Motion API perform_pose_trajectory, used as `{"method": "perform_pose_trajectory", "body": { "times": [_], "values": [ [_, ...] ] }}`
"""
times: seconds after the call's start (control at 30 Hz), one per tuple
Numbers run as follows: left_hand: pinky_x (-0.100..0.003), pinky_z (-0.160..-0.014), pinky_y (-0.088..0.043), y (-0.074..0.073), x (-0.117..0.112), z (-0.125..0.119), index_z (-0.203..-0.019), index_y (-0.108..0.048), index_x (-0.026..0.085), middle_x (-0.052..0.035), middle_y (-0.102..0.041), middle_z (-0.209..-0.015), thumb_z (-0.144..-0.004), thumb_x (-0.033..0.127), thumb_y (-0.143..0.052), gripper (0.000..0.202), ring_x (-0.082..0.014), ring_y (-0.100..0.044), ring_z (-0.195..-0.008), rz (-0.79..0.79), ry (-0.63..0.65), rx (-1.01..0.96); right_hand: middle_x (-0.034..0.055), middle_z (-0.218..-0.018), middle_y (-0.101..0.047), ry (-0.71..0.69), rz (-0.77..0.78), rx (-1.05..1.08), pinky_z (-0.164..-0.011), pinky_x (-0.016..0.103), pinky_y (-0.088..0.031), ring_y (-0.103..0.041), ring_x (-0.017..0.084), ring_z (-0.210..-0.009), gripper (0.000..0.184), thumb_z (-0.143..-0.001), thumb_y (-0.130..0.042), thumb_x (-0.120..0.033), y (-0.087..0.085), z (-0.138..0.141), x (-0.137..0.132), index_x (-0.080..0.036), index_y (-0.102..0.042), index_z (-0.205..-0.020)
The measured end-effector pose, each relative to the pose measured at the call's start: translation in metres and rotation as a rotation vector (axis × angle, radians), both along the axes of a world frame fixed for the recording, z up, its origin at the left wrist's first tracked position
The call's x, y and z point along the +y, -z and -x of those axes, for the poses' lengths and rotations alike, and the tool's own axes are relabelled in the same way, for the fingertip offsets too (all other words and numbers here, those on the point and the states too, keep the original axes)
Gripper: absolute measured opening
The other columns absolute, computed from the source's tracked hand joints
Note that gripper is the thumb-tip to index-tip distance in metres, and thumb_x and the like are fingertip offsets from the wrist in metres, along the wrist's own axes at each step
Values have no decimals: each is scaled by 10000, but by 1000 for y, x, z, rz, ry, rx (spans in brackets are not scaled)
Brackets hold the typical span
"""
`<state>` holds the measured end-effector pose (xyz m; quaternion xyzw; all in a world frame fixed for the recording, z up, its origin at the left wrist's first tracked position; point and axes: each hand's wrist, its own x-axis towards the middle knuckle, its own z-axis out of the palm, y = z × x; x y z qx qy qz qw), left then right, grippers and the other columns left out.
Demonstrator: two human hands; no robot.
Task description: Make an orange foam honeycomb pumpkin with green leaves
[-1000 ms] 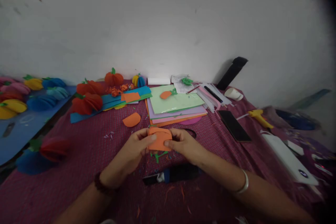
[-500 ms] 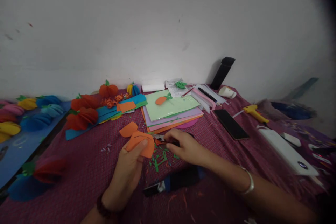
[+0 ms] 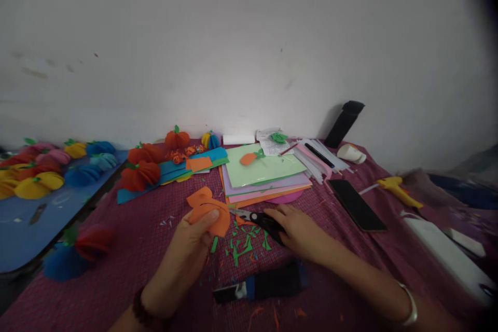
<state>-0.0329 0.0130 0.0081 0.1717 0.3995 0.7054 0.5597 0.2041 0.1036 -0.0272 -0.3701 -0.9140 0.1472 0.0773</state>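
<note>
My left hand (image 3: 194, 236) pinches a piece of orange paper (image 3: 218, 222) between thumb and fingers. The paper has a curved outline, with a dark slit or line across it and a flap at its upper left. My right hand (image 3: 298, 231) is closed round the black handles of a pair of scissors (image 3: 254, 217). Their metal blades point left, with the tips at the paper's right edge. Green paper scraps (image 3: 245, 246) lie on the cloth below the scissors, and an orange scrap shows behind the blades.
Stacked coloured sheets (image 3: 268, 171) lie beyond my hands. Paper pumpkins (image 3: 142, 174) stand at the left, more on a blue board (image 3: 39, 228). A phone (image 3: 356, 205), a yellow glue gun (image 3: 400, 192) and a white box-shaped device (image 3: 447, 254) are right. A black-and-blue object (image 3: 272, 281) lies in front.
My right hand has drawn back to the right, and more of the scissors shows. The orange paper has turned slightly in my left hand. The whole view has shifted.
</note>
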Motion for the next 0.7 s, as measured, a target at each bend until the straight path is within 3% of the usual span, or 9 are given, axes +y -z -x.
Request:
{"method": "perform_pose_trajectory", "body": {
  "times": [0.13, 0.2, 0.27, 0.37, 0.43, 0.53, 0.6, 0.7],
  "values": [
    [-199, -693, -548, -14, -7, -13, -749, -720, 160, -3, -716, -773, -581, 182, -882, 234, -118, -655, -731, -27, -3, 6, 147, -1143, -651, 61, 10, 89, -868, 400, -466, -610, 278, -1010, 521, -734, -580, -107, 2, 2, 4, -160, -624, -1250],
    [-187, -673, -553, -22, -12, -23, -704, -715, 148, -5, -718, -747, -547, 193, -898, 246, -112, -657, -701, -17, -32, 4, 119, -1031, -687, 95, 90, 187, -783, 364, -471, -627, 244, -889, 477, -738, -602, -131, -1, -2, 7, -159, -647, -1212],
    [-177, -640, -557, -30, -19, -34, -696, -716, 141, -7, -726, -736, -511, 201, -911, 276, -105, -656, -662, -6, -61, -13, 72, -890, -698, 129, 290, 321, -664, 308, -457, -611, 188, -734, 455, -757, -626, -171, -7, -9, 8, -165, -643, -1212],
    [-172, -616, -564, -39, -30, -53, -720, -720, 140, -7, -733, -741, -499, 168, -901, 287, -105, -663, -645, -22, -91, -58, 24, -771, -664, 216, 750, 545, -532, 254, -409, -540, 125, -563, 503, -779, -684, -302, -16, -27, -2, -157, -594, -1252],
    [-175, -611, -569, -42, -37, -65, -719, -715, 142, -6, -730, -737, -534, 132, -871, 242, -106, -666, -641, -38, -112, -82, 7, -755, -639, 236, 995, 760, -523, 240, -407, -540, 111, -550, 593, -742, -752, -389, -20, -40, -19, -160, -567, -1257],
    [-216, -646, -588, -41, -49, -85, -733, -718, 144, -22, -738, -758, -592, 102, -821, 179, -134, -685, -677, -49, -119, -118, 11, -810, -631, 91, 1139, 1115, -675, 274, -478, -599, 127, -681, 724, -646, -848, -467, -19, -56, -59, -179, -561, -1245],
    [-228, -655, -587, -40, -59, -98, -719, -723, 138, -31, -737, -754, -593, 97, -814, 161, -143, -683, -684, -52, -93, -132, 27, -871, -644, 1, 1194, 1200, -804, 328, -489, -614, 140, -763, 736, -655, -853, -460, -16, -63, -89, -206, -549, -1275],
    [-202, -601, -556, -38, -74, -111, -636, -710, 135, -10, -706, -673, -536, 112, -845, 170, -120, -640, -614, -56, -72, -120, 61, -928, -656, -72, 1187, 1144, -831, 364, -484, -621, 178, -838, 739, -724, -784, -523, -10, -70, -126, -230, -510, -1345]
  ]
}}
